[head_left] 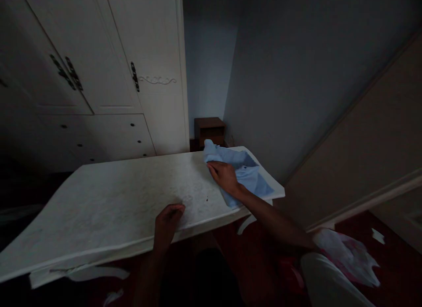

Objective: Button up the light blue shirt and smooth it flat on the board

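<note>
The blue cloth (242, 170) lies crumpled at the far right corner of the white table (115, 201). It looks soft, light and limp, best gathered by a bunched fold. The right hand (224, 176) presses flat on it, fingers spread; the left hand (168, 221) rests loosely curled on the table's near edge, holding nothing.

Dim room: white wardrobe (99, 69) on the left, grey-blue wall (296, 69), brown nightstand (210, 130) in the corner.

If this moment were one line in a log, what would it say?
right hand: flat on blue cloth, far right of white table | left hand: resting on table's near edge, holding nothing | white wardrobe behind
</note>
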### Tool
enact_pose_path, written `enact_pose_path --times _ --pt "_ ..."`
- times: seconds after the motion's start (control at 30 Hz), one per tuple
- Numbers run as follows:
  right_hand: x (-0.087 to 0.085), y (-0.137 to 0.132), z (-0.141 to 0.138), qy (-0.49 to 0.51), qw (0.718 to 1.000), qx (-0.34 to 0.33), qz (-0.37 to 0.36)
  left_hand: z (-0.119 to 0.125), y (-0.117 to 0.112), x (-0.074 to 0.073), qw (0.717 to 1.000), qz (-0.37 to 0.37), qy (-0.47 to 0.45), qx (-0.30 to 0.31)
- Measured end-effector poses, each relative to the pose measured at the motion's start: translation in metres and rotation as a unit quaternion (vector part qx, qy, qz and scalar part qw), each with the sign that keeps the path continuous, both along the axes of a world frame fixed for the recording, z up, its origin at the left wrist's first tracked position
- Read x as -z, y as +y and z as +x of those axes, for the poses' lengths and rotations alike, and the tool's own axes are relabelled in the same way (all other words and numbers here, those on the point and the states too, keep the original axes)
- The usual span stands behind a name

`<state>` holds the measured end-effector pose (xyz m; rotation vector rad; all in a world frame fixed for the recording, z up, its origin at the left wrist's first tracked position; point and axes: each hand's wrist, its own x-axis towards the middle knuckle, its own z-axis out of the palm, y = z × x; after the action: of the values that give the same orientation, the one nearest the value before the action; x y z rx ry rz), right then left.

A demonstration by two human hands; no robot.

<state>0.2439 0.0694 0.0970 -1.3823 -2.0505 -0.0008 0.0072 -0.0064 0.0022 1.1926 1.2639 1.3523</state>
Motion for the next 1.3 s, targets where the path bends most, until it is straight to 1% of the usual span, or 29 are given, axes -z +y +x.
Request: enact_pose_path --times 0.07,0.13,0.2,0.23,0.3,0.33,0.37,0.43,0.53,0.6,0.67,0.7,0.77,0.83,0.9,0.93,1.0,1.03,1.1,1.13,1.17,1.23,1.3 --pt "-0.006 -0.005 -0.041 0.052 0.998 -0.046 -0.005 0.002 0.003 0.0 0.999 -0.003 -0.049 -0.007" --pt "-0.006 -0.01 -0.083 0.082 0.993 -0.083 -0.021 0.003 0.008 0.0 0.988 -0.018 -0.151 -0.017" --pt "-0.001 -0.019 -0.124 0.074 0.988 -0.114 -0.079 0.0 0.014 -0.001 0.963 -0.04 -0.265 -0.03" --pt "0.002 -0.025 -0.142 0.062 0.98 -0.147 -0.115 -0.003 0.016 -0.002 0.951 -0.043 -0.304 -0.041" --pt "0.009 -0.038 -0.168 0.049 0.96 -0.225 -0.158 -0.015 0.016 -0.006 0.937 -0.039 -0.341 -0.061" --pt "0.012 -0.044 -0.175 0.052 0.95 -0.263 -0.163 -0.023 0.014 -0.008 0.936 -0.036 -0.345 -0.067" --pt "0.014 -0.05 -0.179 0.063 0.94 -0.293 -0.16 -0.031 0.011 -0.01 0.936 -0.037 -0.342 -0.069" --pt "0.015 -0.057 -0.176 0.096 0.928 -0.325 -0.156 -0.045 0.004 -0.016 0.944 -0.052 -0.32 -0.059" --pt "0.014 -0.061 -0.16 0.129 0.917 -0.335 -0.176 -0.058 0.001 -0.026 0.968 -0.056 -0.242 -0.033" --pt "0.015 -0.064 -0.149 0.128 0.918 -0.335 -0.173 -0.06 0.006 -0.033 0.979 -0.057 -0.194 0.0" --pt "0.015 -0.069 -0.138 0.109 0.922 -0.335 -0.16 -0.063 0.015 -0.042 0.983 -0.071 -0.166 0.036" --pt "0.014 -0.072 -0.132 0.094 0.923 -0.339 -0.154 -0.065 0.02 -0.046 0.983 -0.077 -0.159 0.044" --pt "0.011 -0.077 -0.121 0.066 0.926 -0.345 -0.139 -0.073 0.031 -0.056 0.985 -0.071 -0.156 0.031" --pt "0.006 -0.08 -0.107 0.05 0.933 -0.336 -0.122 -0.086 0.043 -0.068 0.987 -0.047 -0.156 -0.012" --pt "0.004 -0.08 -0.091 0.041 0.941 -0.315 -0.115 -0.105 0.055 -0.087 0.987 -0.012 -0.148 -0.065" --pt "0.005 -0.08 -0.083 0.034 0.943 -0.308 -0.121 -0.115 0.063 -0.099 0.986 0.016 -0.14 -0.092" --pt "0.011 -0.08 -0.068 0.011 0.937 -0.313 -0.154 -0.139 0.079 -0.128 0.982 0.08 -0.107 -0.133" --pt "0.016 -0.082 -0.062 -0.002 0.928 -0.325 -0.181 -0.15 0.087 -0.145 0.98 0.113 -0.074 -0.149" --pt "0.026 -0.087 -0.054 -0.024 0.9 -0.361 -0.242 -0.17 0.101 -0.182 0.973 0.172 -0.009 -0.156" --pt "0.032 -0.09 -0.053 -0.026 0.887 -0.375 -0.27 -0.177 0.106 -0.202 0.969 0.187 0.009 -0.159" --pt "0.036 -0.093 -0.053 -0.021 0.875 -0.385 -0.293 -0.182 0.11 -0.221 0.969 0.196 0.029 -0.145" --pt "0.042 -0.099 -0.059 -0.002 0.861 -0.393 -0.323 -0.183 0.112 -0.257 0.965 0.222 0.063 -0.121" --pt "0.045 -0.102 -0.068 0.012 0.851 -0.396 -0.345 -0.176 0.11 -0.29 0.955 0.271 0.078 -0.087"
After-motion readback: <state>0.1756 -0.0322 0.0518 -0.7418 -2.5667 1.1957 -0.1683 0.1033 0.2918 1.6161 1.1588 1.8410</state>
